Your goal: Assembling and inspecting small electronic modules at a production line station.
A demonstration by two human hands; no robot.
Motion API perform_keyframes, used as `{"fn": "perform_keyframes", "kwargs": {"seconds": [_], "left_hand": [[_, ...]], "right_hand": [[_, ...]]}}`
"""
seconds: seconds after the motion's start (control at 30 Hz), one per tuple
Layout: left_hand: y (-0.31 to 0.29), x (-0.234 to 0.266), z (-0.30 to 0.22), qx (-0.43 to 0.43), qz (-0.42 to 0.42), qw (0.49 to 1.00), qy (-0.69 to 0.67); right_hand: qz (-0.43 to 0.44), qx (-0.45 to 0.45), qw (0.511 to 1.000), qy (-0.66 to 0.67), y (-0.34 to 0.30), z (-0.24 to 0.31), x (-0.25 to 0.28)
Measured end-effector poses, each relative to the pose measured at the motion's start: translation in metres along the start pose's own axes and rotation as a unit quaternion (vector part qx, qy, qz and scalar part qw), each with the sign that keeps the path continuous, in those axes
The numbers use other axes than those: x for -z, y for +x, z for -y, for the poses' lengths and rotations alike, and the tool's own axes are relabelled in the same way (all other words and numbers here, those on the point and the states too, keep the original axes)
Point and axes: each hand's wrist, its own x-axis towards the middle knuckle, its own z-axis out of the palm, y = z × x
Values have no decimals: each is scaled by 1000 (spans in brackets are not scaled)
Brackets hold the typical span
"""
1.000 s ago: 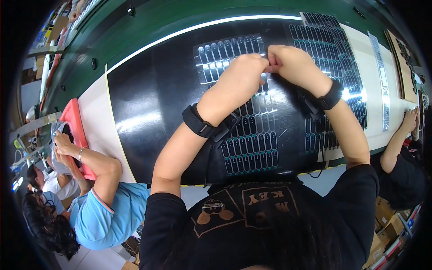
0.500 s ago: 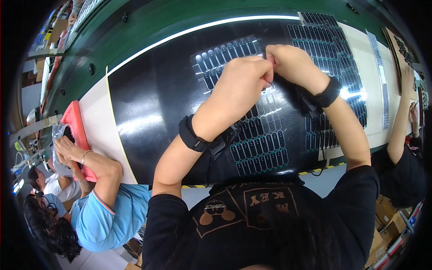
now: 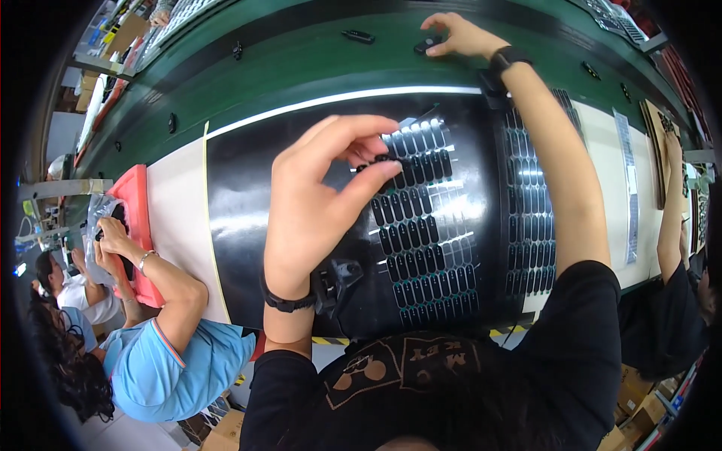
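Observation:
My left hand [image 3: 316, 199] is raised over the black mat [image 3: 241, 225], its thumb and fingers curled around a small black part [image 3: 382, 159]; the fingers partly cover it. Below and beyond that hand lie clear sheets of dark, elongated oval pieces [image 3: 414, 263], like stickers, with some spaces bare. My right hand [image 3: 460, 37] reaches over the green belt [image 3: 301, 68] at the far side. Its thumb and fingers stand apart around a small black device [image 3: 429, 45] on the belt. The thumb is at the device's near edge. Black bands circle both my wrists.
More sheets of oval pieces [image 3: 532, 225] lie to the right. Along the belt are other black devices [image 3: 358, 36]. At left, a co-worker in a blue shirt [image 3: 184, 376] handles things at a red tray [image 3: 138, 225]. Another person's arm [image 3: 671, 195] reaches in at right.
My hands, together over the sheets before, have parted. The right has stretched out to the belt; the left has shifted left with its fingers opened wider. The view has tipped toward the belt.

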Motion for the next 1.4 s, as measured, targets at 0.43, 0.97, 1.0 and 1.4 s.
{"fn": "perform_keyframes", "kwargs": {"seconds": [0.43, 0.97, 1.0, 1.4], "left_hand": [[-3, 13, -4, 24, -103, 966, -238], [-5, 0, -12, 31, -182, 956, -227], [-4, 0, -12, 28, -183, 958, -220], [-7, -2, -15, 51, -136, 979, -144]], "right_hand": [[-16, -137, 918, 373, -45, 178, 38], [-175, 71, 951, 244, -121, 230, 38], [-174, 73, 953, 238, -121, 230, 39], [-167, 83, 965, 185, -124, 232, 41]]}}
